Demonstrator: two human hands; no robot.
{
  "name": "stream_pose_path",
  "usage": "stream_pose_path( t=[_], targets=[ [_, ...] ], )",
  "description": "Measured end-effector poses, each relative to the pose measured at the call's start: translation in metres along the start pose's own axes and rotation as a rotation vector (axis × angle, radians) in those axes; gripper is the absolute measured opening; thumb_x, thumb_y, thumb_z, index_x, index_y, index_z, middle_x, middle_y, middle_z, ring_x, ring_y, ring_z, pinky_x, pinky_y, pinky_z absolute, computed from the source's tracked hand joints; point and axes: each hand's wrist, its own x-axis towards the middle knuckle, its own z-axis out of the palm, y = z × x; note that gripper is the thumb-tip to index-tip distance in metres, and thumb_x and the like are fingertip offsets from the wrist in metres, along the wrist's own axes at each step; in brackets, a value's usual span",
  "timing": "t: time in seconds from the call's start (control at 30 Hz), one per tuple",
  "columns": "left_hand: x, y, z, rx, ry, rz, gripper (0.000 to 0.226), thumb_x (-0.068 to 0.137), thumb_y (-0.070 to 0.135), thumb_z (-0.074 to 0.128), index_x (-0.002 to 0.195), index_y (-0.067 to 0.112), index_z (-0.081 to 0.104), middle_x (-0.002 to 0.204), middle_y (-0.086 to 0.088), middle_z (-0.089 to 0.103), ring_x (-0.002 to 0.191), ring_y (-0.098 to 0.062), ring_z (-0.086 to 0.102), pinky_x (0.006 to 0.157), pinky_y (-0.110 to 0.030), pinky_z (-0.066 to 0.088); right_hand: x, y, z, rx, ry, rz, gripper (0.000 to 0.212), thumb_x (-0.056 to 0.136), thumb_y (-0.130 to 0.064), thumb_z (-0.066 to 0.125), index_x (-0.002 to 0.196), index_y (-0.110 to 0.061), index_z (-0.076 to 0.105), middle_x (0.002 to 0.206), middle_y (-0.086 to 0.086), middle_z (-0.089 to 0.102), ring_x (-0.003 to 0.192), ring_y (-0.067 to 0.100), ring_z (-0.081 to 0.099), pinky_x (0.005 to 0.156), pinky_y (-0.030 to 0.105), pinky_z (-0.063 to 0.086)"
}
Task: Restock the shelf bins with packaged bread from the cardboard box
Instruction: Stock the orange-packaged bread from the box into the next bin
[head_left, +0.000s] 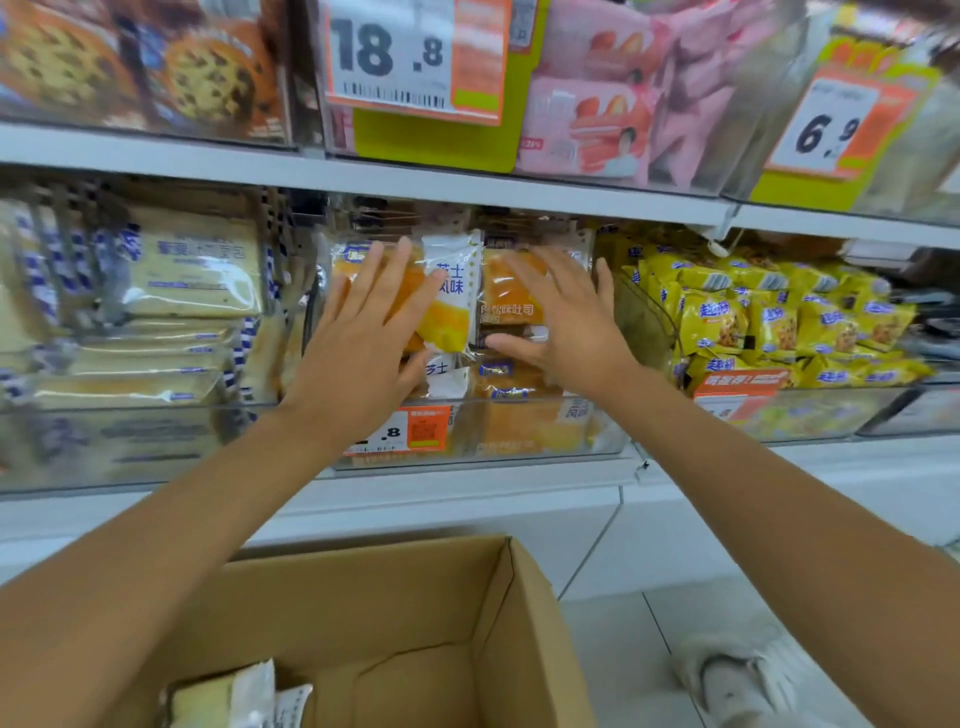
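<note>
Bread packets at the bin front edge, pressed by flat, straight-fingered left hand and right hand; soft, light, likely best held gently by the sides.

1. Left hand, fingers straight and spread, lies flat on a white-and-orange bread packet in the clear middle bin.
2. Right hand, fingers likewise spread, rests on the orange bread packet just to the right, same bin.
3. Cardboard box stands near, below the shelf, open; one pale bread packet lies at its near left.
4. Left bin holds pale sliced-bread packets; right bin holds yellow packets.
5. Price tag on the upper shelf reads 18.8.
</note>
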Motion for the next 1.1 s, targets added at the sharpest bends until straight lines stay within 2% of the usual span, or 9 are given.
stream_pose_path(
  t=[0.1,0.2,0.3,0.37,0.53,0.67,0.8,0.93,1.1],
  targets=[
    [-0.017,0.004,-0.019,-0.148,0.025,-0.103,0.058,0.096,0.033,0.057,0.15,0.022,0.038,0.16,-0.005,0.026,0.148,-0.027,0.022,0.117,-0.046,0.024,-0.022,-0.029,-0.006,0.064,0.05,-0.008,0.074,0.083,-0.061,0.062,0.146,-0.029,0.04,0.143,0.005,0.046,0.137,0.025,0.036,0.114,0.045,0.017],
    [-0.054,0.009,-0.034,-0.199,0.04,-0.194,0.035,0.094,0.029,0.062,0.127,0.018,0.059,0.125,-0.005,0.058,0.116,-0.026,0.053,0.103,-0.045,0.041,-0.046,-0.065,-0.011,0.167,0.051,0.04,0.056,0.084,-0.049,0.068,0.131,-0.021,0.057,0.123,0.004,0.058,0.117,0.026,0.049,0.097,0.037,0.034],
    [-0.111,0.016,-0.036,-0.392,-0.068,-0.332,0.025,0.094,0.029,0.062,0.116,0.017,0.06,0.106,0.001,0.058,0.093,-0.018,0.056,0.084,-0.039,0.049,-0.085,-0.103,0.003,0.251,-0.071,0.003,0.052,0.084,-0.047,0.069,0.124,-0.016,0.061,0.117,0.005,0.061,0.109,0.027,0.055,0.09,0.039,0.046],
    [-0.156,0.017,-0.028,-0.441,-0.174,-0.434,0.024,0.094,0.031,0.063,0.114,0.019,0.06,0.104,0.006,0.054,0.088,-0.013,0.055,0.082,-0.035,0.049,-0.116,-0.126,0.02,0.325,-0.175,-0.028,0.049,0.086,-0.045,0.068,0.124,-0.014,0.061,0.113,0.005,0.061,0.104,0.025,0.057,0.086,0.038,0.047],
    [-0.282,0.0,0.014,-0.453,-0.48,-0.722,0.032,0.092,0.037,0.065,0.12,0.022,0.059,0.116,0.003,0.059,0.093,-0.012,0.059,0.084,-0.034,0.051,-0.196,-0.167,0.089,0.345,-0.568,-0.021,0.051,0.09,-0.047,0.063,0.132,-0.02,0.054,0.126,0.002,0.058,0.115,0.02,0.054,0.097,0.033,0.042],
    [-0.371,-0.015,0.055,-0.581,-0.662,-0.997,0.043,0.088,0.025,0.073,0.127,0.012,0.058,0.123,-0.002,0.056,0.105,-0.016,0.058,0.081,-0.02,0.049,-0.238,-0.174,0.157,0.309,-0.844,0.011,0.055,0.091,-0.047,0.062,0.138,-0.021,0.049,0.137,0.005,0.053,0.125,0.024,0.05,0.106,0.037,0.039],
    [-0.431,-0.028,0.101,-0.51,-0.912,-0.9,0.072,0.076,0.027,0.083,0.14,0.021,0.051,0.144,0.0,0.047,0.13,-0.02,0.048,0.108,-0.038,0.042,-0.267,-0.176,0.211,0.323,-0.985,0.104,0.06,0.09,-0.048,0.063,0.141,-0.021,0.046,0.146,0.007,0.046,0.134,0.025,0.043,0.109,0.036,0.037],
    [-0.457,-0.028,0.136,-0.516,-0.946,-0.876,0.077,0.072,0.019,0.085,0.14,0.025,0.049,0.154,-0.003,0.034,0.143,-0.028,0.031,0.114,-0.045,0.037,-0.292,-0.181,0.244,0.395,-1.007,0.146,0.058,0.089,-0.044,0.065,0.138,-0.018,0.05,0.138,0.006,0.052,0.127,0.024,0.049,0.107,0.038,0.039],
    [-0.47,-0.027,0.154,-0.261,-1.014,-0.668,0.095,0.072,0.027,0.085,0.15,0.028,0.031,0.162,-0.001,0.018,0.148,-0.027,0.017,0.116,-0.049,0.03,-0.311,-0.191,0.261,0.437,-1.055,0.206,0.055,0.091,-0.04,0.063,0.139,-0.019,0.049,0.134,0.004,0.054,0.121,0.022,0.052,0.102,0.038,0.044]
  ],
)
